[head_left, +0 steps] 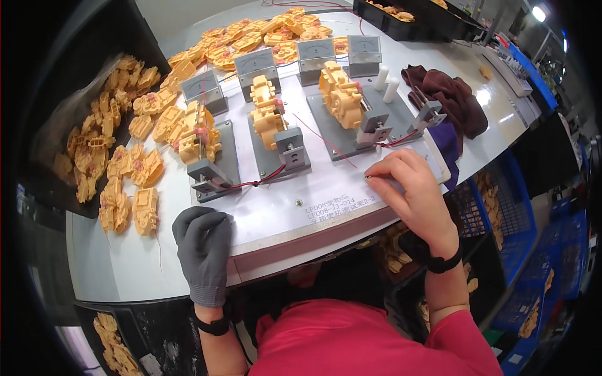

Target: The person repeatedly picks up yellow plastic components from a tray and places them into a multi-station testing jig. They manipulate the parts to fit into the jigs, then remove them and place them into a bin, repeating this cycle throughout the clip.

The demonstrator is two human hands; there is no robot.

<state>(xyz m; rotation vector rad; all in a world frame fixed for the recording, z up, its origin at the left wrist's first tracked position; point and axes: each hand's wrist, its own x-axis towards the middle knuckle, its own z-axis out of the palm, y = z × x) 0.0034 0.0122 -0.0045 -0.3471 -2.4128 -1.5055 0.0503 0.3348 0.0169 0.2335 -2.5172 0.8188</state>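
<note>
My left hand (pixel 204 247), in a grey glove, is curled closed at the front edge of the white work board (pixel 269 216); its palm side is hidden. My bare right hand (pixel 411 191) pinches a tiny dark thing over the board's right part, too small to name. Three grey metal test fixtures (pixel 232 166) stand in a row beyond my hands. Each bears a yellow plastic gearbox: the left one (pixel 197 131), the middle one (pixel 268 116) and the right one (pixel 340 94). Red and black wires (pixel 266 178) run between the fixtures' front blocks.
Several analogue panel meters (pixel 256 66) stand behind the fixtures. Yellow gearboxes (pixel 135 166) lie at left, with more piled at the back (pixel 263 34). A black bin (pixel 135 31) borders the left. White pegs (pixel 391 91) and a dark cloth (pixel 454 100) lie right; blue crates (pixel 511 219) stand below.
</note>
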